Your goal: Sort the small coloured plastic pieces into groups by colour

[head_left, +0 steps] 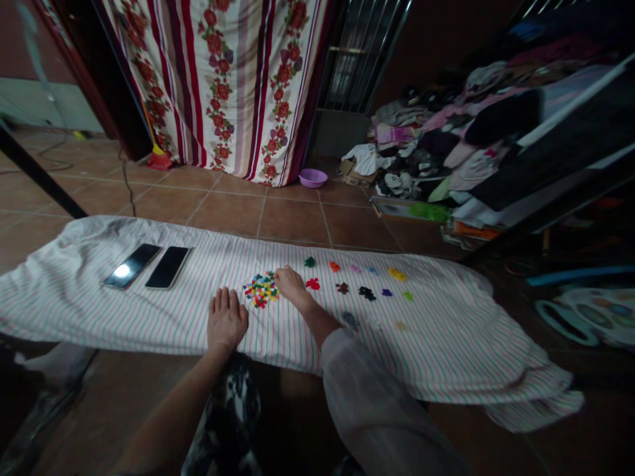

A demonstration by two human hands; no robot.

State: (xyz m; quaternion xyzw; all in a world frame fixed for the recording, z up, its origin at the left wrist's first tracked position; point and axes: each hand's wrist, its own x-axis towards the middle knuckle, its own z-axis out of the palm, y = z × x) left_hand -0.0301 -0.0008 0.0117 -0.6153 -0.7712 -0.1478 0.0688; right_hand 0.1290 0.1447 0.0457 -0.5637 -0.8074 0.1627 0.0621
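The left hand [227, 320] lies palm down near the front edge of the striped cloth [446, 350], its fingers stretched out toward the far side and only slightly apart. It looks flat and relaxed, with nothing seen in its grasp. Its bare forearm comes up at a slant from the near left.

The right hand [292, 284] is farther out, at the right side of the mixed heap of small coloured pieces [260, 291]. Its back is turned up, the fingers are bent in, and the tips point left into the edge of the heap. The fingers are drawn close together, but I cannot tell whether a piece is pinched between them. This arm reaches in from the near right, with a grey sleeve [362, 377] covering the forearm up to a bare stretch above the wrist.

The heap sits between the two hands, a little to the far side of the left one. To the right of the right hand, small single-colour piles are set in rough rows: the red pile [313, 283] is just beside it, the dark green pile [309, 262] is farther back, and the black pile [367, 293] and the yellow pile [397, 273] are farther right. Two phones [169, 268] lie side by side on the left part of the cloth.
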